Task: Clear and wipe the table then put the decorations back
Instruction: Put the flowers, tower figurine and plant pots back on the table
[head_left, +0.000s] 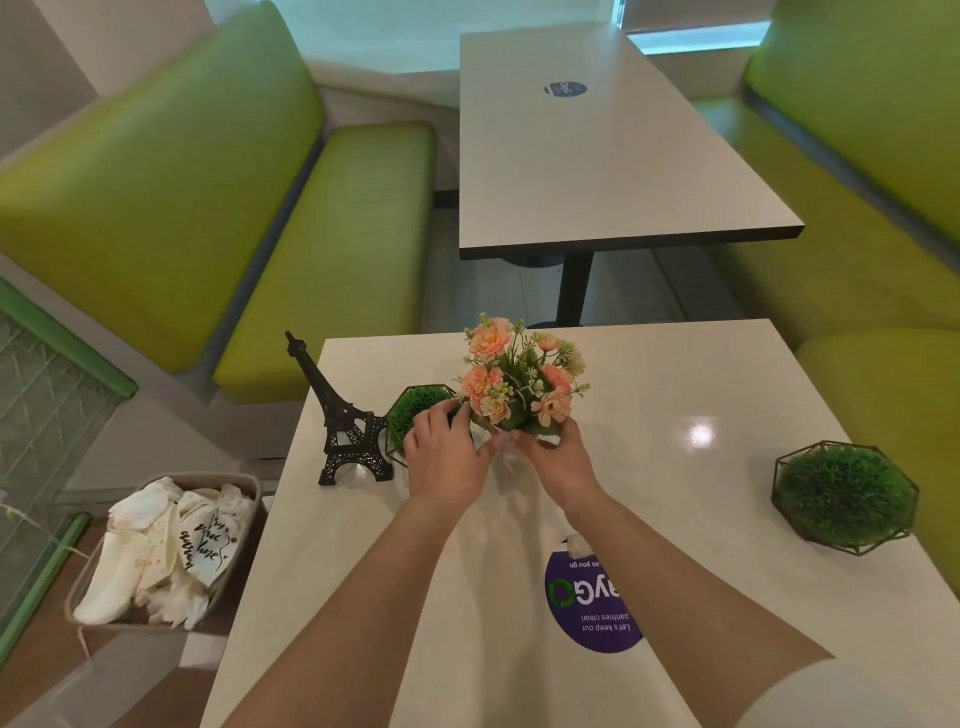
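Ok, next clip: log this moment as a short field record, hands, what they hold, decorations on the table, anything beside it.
left hand: grips the base of the peach artificial flower arrangement
right hand: grips the same base from the other side
table: white tabletop with a round purple sticker
decorations down: black metal Eiffel Tower model; two green grass balls in wire-frame holders, one behind the left hand, one at the right edge
beside table: beige bin of crumpled white paper
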